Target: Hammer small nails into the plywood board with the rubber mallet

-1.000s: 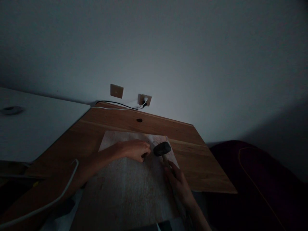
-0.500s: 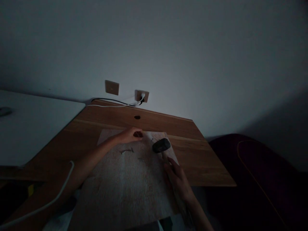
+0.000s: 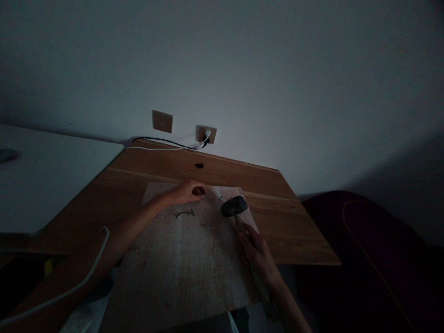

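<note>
My right hand (image 3: 260, 259) is wrapped round the handle of a hammer (image 3: 234, 206), whose dark, blocky head hovers over or rests near the far right of a plywood board (image 3: 187, 273); which of the two I cannot tell. Close to the board's far edge, my left hand (image 3: 187, 191) is closed in a pinch, thumb and finger forming a ring. Whatever sits between those fingertips is too small and dim to make out. A few thin metal nails (image 3: 184, 213) lie on the board in front of my left hand. Another small nail-like piece (image 3: 221, 198) shows just beyond the hammer head.
Under the board is a wooden desk (image 3: 291, 231) against a pale wall (image 3: 277, 92). A wall socket (image 3: 206, 134) has white and black cables (image 3: 163, 148) plugged in. At left lies a white panel (image 3: 52, 185); a dark, rounded piece of furniture (image 3: 347, 240) stands at right.
The whole view has shifted slightly. My left hand keeps its pinch near the board's far edge, and the hammer stays in my right hand in almost the same place.
</note>
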### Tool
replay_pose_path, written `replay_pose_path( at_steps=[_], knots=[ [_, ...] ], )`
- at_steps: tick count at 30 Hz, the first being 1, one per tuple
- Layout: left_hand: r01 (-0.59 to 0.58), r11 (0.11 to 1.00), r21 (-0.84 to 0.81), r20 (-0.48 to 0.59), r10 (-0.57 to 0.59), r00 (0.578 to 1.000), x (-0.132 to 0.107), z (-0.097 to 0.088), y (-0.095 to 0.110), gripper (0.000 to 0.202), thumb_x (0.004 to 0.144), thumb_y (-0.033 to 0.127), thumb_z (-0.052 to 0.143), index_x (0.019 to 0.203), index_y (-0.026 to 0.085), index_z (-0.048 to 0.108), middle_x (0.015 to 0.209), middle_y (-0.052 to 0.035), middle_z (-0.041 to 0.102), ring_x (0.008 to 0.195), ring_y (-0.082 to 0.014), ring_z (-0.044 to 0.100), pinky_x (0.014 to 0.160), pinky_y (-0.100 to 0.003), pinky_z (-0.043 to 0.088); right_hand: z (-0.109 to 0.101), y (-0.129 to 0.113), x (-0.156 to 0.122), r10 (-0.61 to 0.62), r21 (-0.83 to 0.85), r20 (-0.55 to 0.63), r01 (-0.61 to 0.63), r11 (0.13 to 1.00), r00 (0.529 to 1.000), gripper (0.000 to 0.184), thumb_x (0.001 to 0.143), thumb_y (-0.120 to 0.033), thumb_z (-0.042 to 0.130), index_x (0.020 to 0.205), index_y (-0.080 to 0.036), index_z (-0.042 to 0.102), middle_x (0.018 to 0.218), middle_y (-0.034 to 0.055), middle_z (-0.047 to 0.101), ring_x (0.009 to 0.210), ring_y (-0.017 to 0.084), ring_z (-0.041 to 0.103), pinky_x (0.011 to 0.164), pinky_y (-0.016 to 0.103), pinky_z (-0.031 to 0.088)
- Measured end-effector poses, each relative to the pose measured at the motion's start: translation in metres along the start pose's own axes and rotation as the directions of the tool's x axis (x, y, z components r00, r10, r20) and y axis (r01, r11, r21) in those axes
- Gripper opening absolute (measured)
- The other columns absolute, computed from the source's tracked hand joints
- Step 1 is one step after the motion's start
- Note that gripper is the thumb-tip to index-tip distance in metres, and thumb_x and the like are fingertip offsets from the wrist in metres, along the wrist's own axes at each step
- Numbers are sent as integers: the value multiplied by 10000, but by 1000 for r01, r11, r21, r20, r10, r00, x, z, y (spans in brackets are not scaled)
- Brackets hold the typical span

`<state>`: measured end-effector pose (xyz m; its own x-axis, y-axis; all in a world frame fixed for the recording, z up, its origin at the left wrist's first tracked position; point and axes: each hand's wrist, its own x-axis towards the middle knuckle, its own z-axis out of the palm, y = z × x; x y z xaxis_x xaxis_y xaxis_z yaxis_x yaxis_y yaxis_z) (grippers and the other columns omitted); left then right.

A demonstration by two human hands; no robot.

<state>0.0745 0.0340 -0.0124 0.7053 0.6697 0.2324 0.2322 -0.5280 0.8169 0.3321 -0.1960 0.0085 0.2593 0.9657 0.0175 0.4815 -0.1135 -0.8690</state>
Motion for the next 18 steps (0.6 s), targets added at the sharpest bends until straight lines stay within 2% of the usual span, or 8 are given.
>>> replay_pose_path(
  at_steps=[3, 6, 11, 15, 18],
  knots=[
    [-6, 1000, 12, 10, 6, 1000, -1, 0, 1, 47, 859, 203, 690, 898, 185, 708, 746, 16, 684, 700, -140, 637, 715, -254, 487, -1, 0, 0, 37, 11, 20, -37, 999, 999, 762, 873, -815, 660, 1292, -192, 788, 1157, 164, 825, 1050, 353, 768, 869, 415, 625],
    [-2, 1000, 15, 6, 2, 1000, 0, 1, 1, 91, 843, 194, 702, 933, 186, 714, 747, 18, 681, 692, -143, 635, 704, -255, 484, -1, 1, 0, 71, 5, 40, -72, 997, 997, 779, 887, -807, 637, 1327, -179, 772, 1040, 146, 832, 938, 333, 776, 813, 406, 628],
    [-32, 998, 56, -4, 32, 999, 0, 3, -1, 127, 828, 168, 697, 951, 184, 723, 750, 16, 686, 681, -143, 632, 681, -252, 472, 2, 2, 0, 56, 24, 18, -56, 998, 998, 766, 875, -796, 658, 1308, -176, 779, 1103, 142, 833, 1030, 347, 770, 863, 407, 621],
    [-40, 995, 96, -5, 40, 999, 0, 3, -2, 97, 846, 192, 708, 939, 182, 737, 730, 16, 687, 665, -138, 625, 662, -247, 455, 2, 0, 0, 74, 41, 26, -75, 996, 997, 832, 847, -851, 654, 1297, -163, 779, 1052, 146, 840, 951, 327, 778, 807, 382, 624],
    [-35, 996, 80, -13, 36, 999, 0, 4, -3, 105, 851, 210, 747, 953, 184, 746, 757, 9, 705, 688, -145, 641, 675, -254, 468, 1, -1, 1, 46, 23, 10, -46, 999, 999, 837, 824, -870, 671, 1264, -169, 796, 1136, 169, 831, 1053, 354, 767, 862, 393, 621]
  ],
)
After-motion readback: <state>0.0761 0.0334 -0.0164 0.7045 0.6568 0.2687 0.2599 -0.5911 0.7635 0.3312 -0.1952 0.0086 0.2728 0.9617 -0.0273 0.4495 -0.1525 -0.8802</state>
